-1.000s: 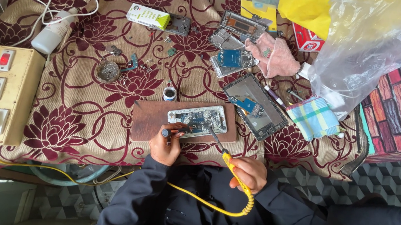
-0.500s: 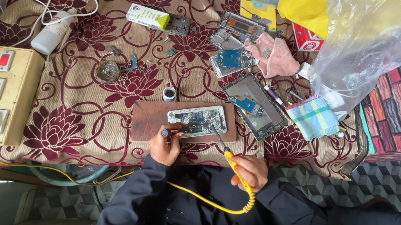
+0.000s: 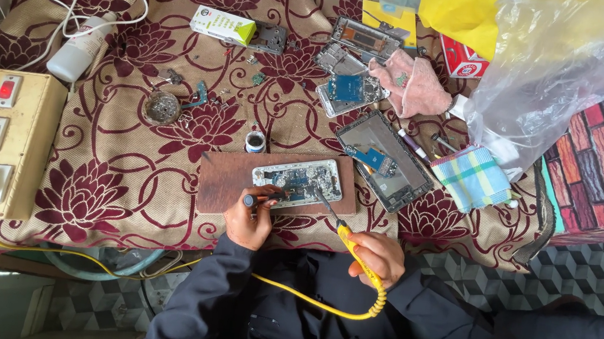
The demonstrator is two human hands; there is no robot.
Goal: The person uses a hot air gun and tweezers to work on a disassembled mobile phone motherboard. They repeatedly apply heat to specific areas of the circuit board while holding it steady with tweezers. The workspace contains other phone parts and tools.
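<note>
Nearby, a small open tin (image 3: pixel 162 107) sits well beyond the left hand (image 3: pixel 248 220).

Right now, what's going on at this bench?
A person in dark sleeves works on an opened phone with its circuit board exposed, lying on a brown wooden board over a maroon floral cloth. The right hand holds a yellow-handled soldering iron, tip at the phone. The left hand holds a dark-handled tool against the phone's near edge.
</note>
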